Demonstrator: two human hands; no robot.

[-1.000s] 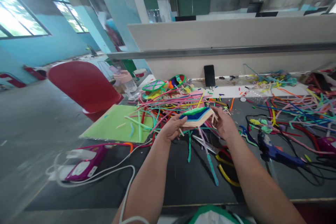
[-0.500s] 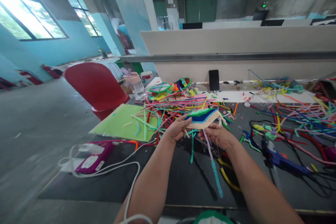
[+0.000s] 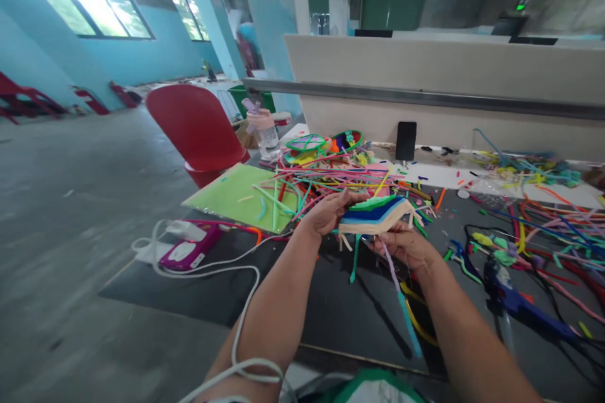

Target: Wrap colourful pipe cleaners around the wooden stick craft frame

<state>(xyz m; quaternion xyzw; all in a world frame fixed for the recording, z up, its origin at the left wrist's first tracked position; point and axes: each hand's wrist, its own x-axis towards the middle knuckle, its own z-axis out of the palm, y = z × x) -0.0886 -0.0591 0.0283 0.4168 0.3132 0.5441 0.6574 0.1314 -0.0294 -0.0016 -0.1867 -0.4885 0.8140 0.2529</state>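
Observation:
A striped pipe-cleaner piece (image 3: 371, 217), banded green, dark blue, light blue and cream, is held above the table in front of me. My left hand (image 3: 328, 211) grips its left end, the fingers along the upper edge. Beneath its right side, my right hand (image 3: 406, 247) pinches it near the lower edge; part of those fingers is hidden by the piece. A lilac and turquoise stem (image 3: 401, 293) hangs down beside my right fingers. A shorter teal stem (image 3: 354, 261) dangles between the hands. Cream ends stick out at both sides.
Loose pipe cleaners (image 3: 326, 177) lie heaped behind the piece, beside a green sheet (image 3: 227, 198). At right are a blue glue gun (image 3: 524, 308) and more stems (image 3: 567, 227). A purple power strip (image 3: 191, 249) with a white cable lies left. A phone (image 3: 406, 141) leans against the divider.
The view has swung left, so the scene sits further right. My left fingers have shifted up to the piece's upper edge, and more of its striped face shows. Both hands keep holding it.

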